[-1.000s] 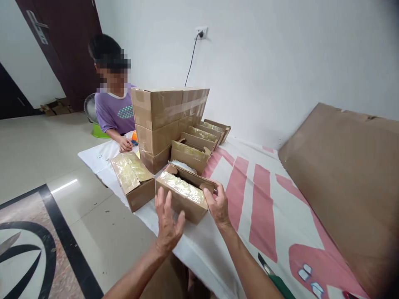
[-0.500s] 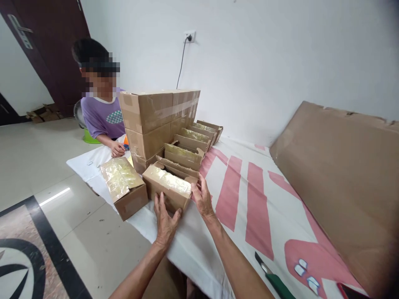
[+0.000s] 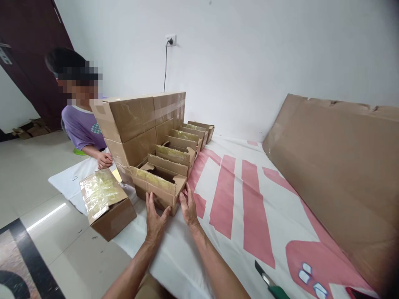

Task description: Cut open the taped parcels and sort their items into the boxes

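A small brown cardboard box (image 3: 156,192) with clear tape on its near flap stands at the front of a row of similar small boxes (image 3: 183,139) on a white and pink sheet (image 3: 237,195). My left hand (image 3: 155,219) lies flat against the box's near side, fingers apart. My right hand (image 3: 188,206) presses its right corner, fingers stretched out. Neither hand grips anything.
Large taped cartons (image 3: 140,122) are stacked left of the row. Another taped box (image 3: 106,203) hangs over the sheet's edge at the left. A person in a purple shirt (image 3: 82,126) sits behind. A big cardboard sheet (image 3: 336,166) leans right. A green-handled knife (image 3: 268,280) lies near me.
The small box has been pushed away from me into line with the row. Both hands followed it and now rest flat on its near side. The view has swung right.
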`<state>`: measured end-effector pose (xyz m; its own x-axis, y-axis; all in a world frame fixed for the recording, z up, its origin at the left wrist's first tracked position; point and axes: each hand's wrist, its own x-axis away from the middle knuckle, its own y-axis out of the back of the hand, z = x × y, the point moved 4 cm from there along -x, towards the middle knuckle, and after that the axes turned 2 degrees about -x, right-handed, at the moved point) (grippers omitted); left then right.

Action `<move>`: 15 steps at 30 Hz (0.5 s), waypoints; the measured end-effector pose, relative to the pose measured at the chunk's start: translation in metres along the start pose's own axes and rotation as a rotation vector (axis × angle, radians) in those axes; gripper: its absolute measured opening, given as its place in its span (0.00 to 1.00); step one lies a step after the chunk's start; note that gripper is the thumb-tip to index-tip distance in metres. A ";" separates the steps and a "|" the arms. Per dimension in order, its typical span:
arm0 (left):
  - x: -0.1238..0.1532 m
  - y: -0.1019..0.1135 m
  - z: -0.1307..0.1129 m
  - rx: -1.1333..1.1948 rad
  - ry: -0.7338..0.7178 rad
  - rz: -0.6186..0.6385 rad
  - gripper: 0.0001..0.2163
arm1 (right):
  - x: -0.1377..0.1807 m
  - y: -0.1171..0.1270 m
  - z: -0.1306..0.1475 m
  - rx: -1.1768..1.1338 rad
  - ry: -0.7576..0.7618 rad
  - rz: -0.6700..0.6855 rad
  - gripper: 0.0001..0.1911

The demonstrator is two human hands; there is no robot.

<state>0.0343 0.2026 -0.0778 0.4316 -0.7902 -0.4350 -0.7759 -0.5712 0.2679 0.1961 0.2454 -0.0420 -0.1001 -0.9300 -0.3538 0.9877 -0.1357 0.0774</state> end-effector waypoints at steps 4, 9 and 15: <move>-0.016 -0.022 0.004 0.013 -0.027 -0.024 0.40 | -0.021 0.000 -0.016 0.006 0.011 -0.042 0.38; -0.036 -0.046 0.002 0.042 0.008 0.019 0.41 | -0.054 0.004 -0.031 0.037 0.005 -0.053 0.41; -0.054 -0.061 -0.019 0.039 0.052 0.062 0.41 | -0.046 0.023 -0.026 0.116 -0.014 -0.086 0.41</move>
<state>0.0669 0.2760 -0.0546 0.4047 -0.8348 -0.3733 -0.8185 -0.5127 0.2592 0.2267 0.2941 -0.0484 -0.1858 -0.9177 -0.3512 0.9551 -0.2526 0.1549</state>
